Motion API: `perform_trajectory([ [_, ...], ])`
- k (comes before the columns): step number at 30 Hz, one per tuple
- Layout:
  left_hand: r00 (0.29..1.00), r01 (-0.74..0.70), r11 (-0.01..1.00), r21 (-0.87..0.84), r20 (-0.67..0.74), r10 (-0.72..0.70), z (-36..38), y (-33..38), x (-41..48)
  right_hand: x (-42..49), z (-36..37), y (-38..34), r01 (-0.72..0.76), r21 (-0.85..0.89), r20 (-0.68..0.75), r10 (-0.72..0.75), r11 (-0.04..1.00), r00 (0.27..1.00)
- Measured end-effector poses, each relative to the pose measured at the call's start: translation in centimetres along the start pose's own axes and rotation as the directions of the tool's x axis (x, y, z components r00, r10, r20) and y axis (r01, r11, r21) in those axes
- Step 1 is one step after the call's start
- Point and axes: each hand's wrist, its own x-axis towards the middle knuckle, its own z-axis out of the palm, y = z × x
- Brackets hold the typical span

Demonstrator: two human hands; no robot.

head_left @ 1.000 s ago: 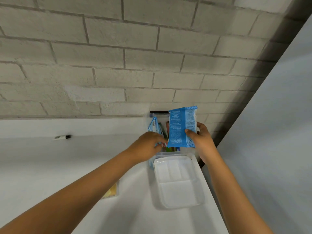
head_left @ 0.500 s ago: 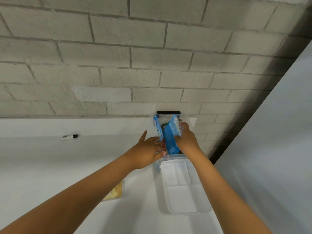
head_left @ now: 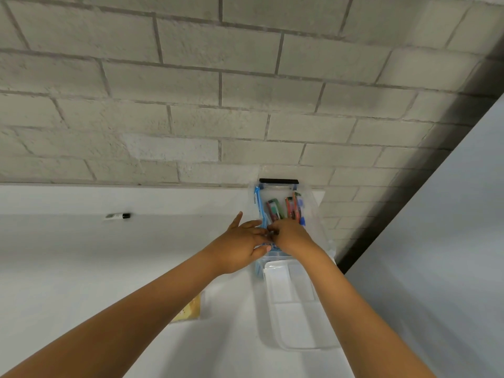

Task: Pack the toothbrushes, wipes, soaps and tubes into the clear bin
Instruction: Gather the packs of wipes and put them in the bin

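On the far left of the white table (head_left: 68, 268), close under the block wall (head_left: 191, 105), one small white tube (head_left: 117, 215) with a black cap lies on its side, with open tabletop between it and the arms. Nearer, one yellow packet (head_left: 188, 309) lies flat, partly hidden by the left forearm. The left hand (head_left: 240, 246) reaches to the left edge of the one clear bin (head_left: 316, 214). Its fingers are straight and loosely spread, with one pointing toward the wall. A strip of blue wrapper (head_left: 268, 245) shows between the two hands.

The bin stands against the wall near the table's right edge, with a black latch (head_left: 278, 181) on its far rim. One flat blue pack (head_left: 258, 205) stands along its left wall. The toothbrushes (head_left: 283, 208) lean together in the far half: at least four coloured handles, the exact count unclear. The right hand (head_left: 290, 236) dips into the near half with its knuckles up and fingers turned down out of sight, so I cannot tell whether it pinches anything. One clear lid (head_left: 294, 304) lies just near of the bin, its right side close to the table's edge. A grey panel (head_left: 436, 241) closes off the right.
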Motion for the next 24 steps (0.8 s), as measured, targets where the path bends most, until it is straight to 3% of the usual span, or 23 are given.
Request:
perform_trajectory([
  [5,1.0,-0.005,1.0,-0.009,-0.007,0.005,-0.1,0.2,-0.2,-0.3,-0.2,0.1,0.016,0.021,0.04,-0.017,1.0,0.999],
  [10,0.999,-0.025,0.999,-0.04,-0.045,0.023,-0.3,0.7,-0.6,-1.0,-1.0,0.6,-0.007,0.094,-0.031,0.01,0.996,0.999],
  [15,0.993,-0.039,0.997,-0.067,-0.115,0.031,-1.4,1.0,-1.6,-2.1,-2.0,0.5,-0.004,0.059,-0.121,0.011,0.998,0.993],
  [24,0.964,0.075,0.991,-0.109,-0.246,-0.1,-2.5,-1.5,-6.7,-3.9,-2.7,-2.8,0.136,0.098,-0.301,-0.101,0.986,0.948],
])
